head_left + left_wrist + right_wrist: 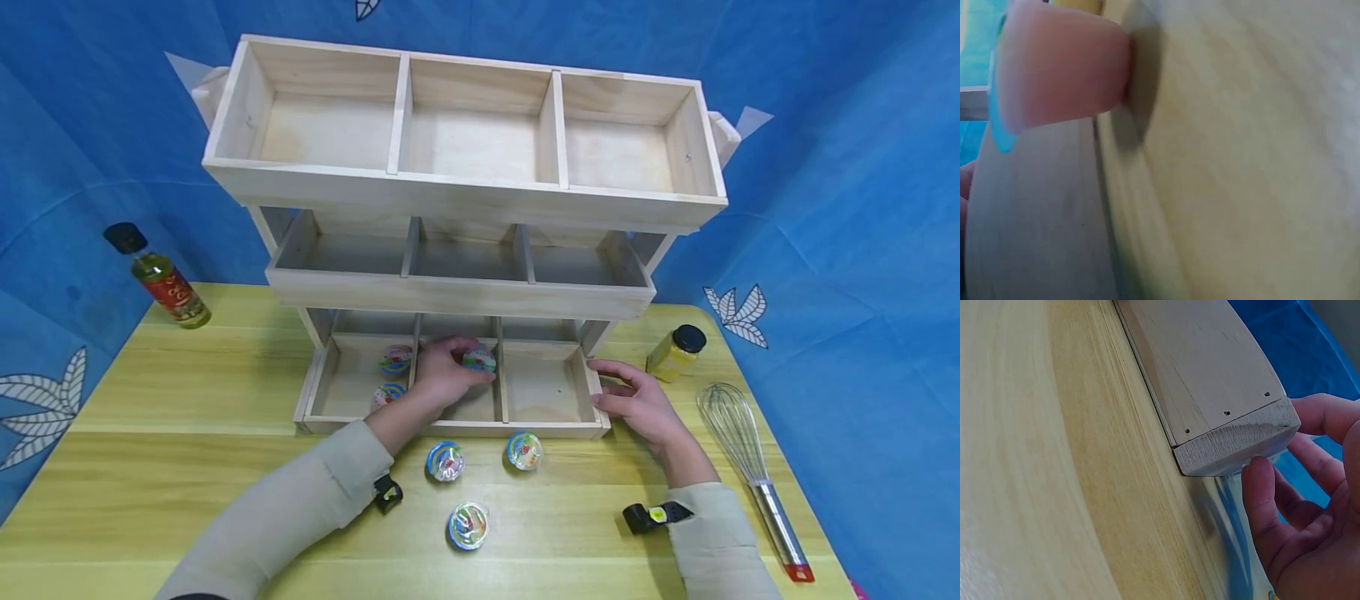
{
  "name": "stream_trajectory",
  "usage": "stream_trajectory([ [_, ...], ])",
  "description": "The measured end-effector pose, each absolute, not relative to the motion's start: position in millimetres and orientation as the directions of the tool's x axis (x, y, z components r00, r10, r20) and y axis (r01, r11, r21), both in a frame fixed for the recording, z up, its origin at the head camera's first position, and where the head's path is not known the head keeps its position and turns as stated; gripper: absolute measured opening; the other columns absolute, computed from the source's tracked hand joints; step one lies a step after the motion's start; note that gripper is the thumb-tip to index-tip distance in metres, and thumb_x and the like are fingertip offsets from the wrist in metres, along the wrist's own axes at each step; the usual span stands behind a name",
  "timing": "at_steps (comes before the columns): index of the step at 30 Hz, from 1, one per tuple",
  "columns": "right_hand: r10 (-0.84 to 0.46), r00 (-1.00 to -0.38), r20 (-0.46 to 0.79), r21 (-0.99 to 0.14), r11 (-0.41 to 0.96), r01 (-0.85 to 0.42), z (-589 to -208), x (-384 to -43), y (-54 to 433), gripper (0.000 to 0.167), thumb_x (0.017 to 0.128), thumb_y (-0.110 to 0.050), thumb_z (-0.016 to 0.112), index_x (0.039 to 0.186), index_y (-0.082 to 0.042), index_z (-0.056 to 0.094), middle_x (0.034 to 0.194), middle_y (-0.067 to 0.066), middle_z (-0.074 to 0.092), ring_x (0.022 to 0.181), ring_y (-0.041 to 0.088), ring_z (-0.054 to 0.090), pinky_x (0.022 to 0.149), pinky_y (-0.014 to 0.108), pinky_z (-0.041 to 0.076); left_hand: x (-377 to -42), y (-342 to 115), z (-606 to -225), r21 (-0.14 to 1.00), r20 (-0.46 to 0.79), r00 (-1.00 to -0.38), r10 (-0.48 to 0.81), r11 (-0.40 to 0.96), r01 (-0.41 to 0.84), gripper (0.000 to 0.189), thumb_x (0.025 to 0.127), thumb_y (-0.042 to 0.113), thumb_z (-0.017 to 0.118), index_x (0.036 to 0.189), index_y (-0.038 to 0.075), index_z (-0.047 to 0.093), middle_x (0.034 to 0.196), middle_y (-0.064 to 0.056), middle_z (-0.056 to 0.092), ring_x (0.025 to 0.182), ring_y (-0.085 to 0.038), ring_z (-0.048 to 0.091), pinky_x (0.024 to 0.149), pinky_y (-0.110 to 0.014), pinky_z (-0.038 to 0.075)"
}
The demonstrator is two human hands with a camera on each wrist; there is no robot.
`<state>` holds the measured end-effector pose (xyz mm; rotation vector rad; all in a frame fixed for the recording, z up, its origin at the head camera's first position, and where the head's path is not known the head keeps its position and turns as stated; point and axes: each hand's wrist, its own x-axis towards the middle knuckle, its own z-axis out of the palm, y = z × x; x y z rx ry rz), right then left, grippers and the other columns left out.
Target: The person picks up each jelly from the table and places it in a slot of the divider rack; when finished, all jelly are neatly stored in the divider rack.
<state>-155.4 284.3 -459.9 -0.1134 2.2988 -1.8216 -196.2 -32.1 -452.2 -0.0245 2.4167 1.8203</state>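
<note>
My left hand (446, 371) reaches into the middle compartment of the wooden rack's lowest tier (465, 429). It holds a jelly cup (478, 360) with a patterned foil lid between thumb and fingers, by the divider. Two more cups, one at the back (395, 359) and one nearer (387, 395), sit in the left compartment, the nearer partly behind my forearm. My right hand (633, 400) rests its thumb and fingertips against the tier's outer right end (1238, 440). Three cups stand on the table in front: a left cup (446, 462), a right cup (523, 451) and a nearest cup (468, 526).
Above are a middle tier (457, 292) and a top tier (465, 187), each with three compartments. A sauce bottle (168, 283) stands at the left back. On the right are a yellow jar (677, 352) with a black lid and a whisk (757, 475).
</note>
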Motion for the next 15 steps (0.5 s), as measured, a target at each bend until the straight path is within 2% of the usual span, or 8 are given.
stream_trajectory([
  [10,-0.187,-0.975,-0.117,-0.968,0.242,0.069,-459.4,-156.0,284.3,0.057,0.089,-0.001,0.071,0.142,0.001,0.051,0.145,0.023,0.042,0.104,0.021,0.061,0.078,0.032,0.057,-198.8,-33.0,-462.2,0.958,-0.168,-0.984,0.065,0.247,-0.147,0.057,0.065,0.0,0.09,0.118,0.006,0.07,0.111,-0.007,0.064,0.103,-0.027,0.059,0.089,-0.036,0.052],
  [15,-0.181,-0.976,-0.123,-0.966,0.245,0.076,-461.0,-155.7,285.0,0.057,0.089,-0.002,0.072,0.142,0.001,0.051,0.145,0.023,0.042,0.105,0.022,0.061,0.079,0.032,0.057,-198.0,-33.4,-461.6,0.951,-0.179,-0.982,0.056,0.264,-0.159,0.059,0.062,-0.003,0.089,0.118,0.007,0.07,0.114,-0.008,0.061,0.105,-0.028,0.057,0.089,-0.036,0.052],
])
